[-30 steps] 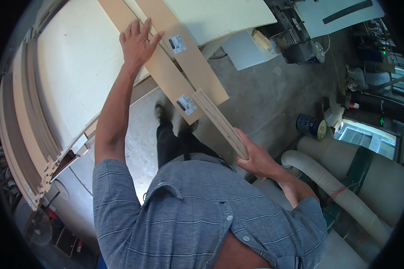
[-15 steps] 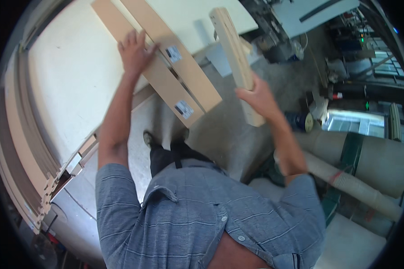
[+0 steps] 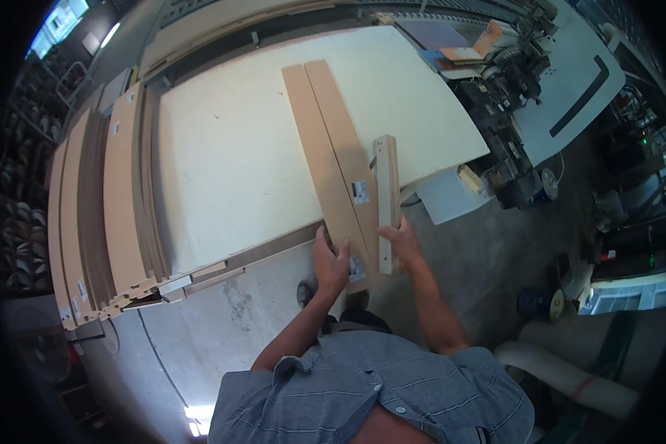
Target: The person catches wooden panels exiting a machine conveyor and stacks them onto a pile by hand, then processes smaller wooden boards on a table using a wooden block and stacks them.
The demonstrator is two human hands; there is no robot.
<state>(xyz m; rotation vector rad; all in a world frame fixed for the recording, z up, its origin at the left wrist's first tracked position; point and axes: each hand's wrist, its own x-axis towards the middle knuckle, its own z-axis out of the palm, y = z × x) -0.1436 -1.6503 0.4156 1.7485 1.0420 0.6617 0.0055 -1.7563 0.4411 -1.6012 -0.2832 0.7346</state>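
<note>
Two long brown boards [image 3: 320,140] lie side by side on the white tabletop, their near ends jutting past its front edge. Each bears a small printed label near that end. My left hand [image 3: 331,266] is at the outer edge of the left board, thumb over its face and the other fingers apart along the side; the fingers' undersides are hidden. In my right hand [image 3: 403,244] is a thick, pale wooden block [image 3: 388,192] with holes in its end, gripped near its lower end. The block stands along the right board's outer edge; whether they touch, I cannot tell.
Stacks of similar brown boards [image 3: 122,177] line the left side of the white table [image 3: 229,155]. Dark machinery [image 3: 503,126] adjoins its right end. A roller conveyor [image 3: 274,15] runs behind. On the floor at right are a dark blue drum [image 3: 538,303] and a large pale hose [image 3: 562,374].
The two boards have closed up from a visible gap to lying together. My left hand has moved from atop them to the left board's near edge. The block has come in beside the right board.
</note>
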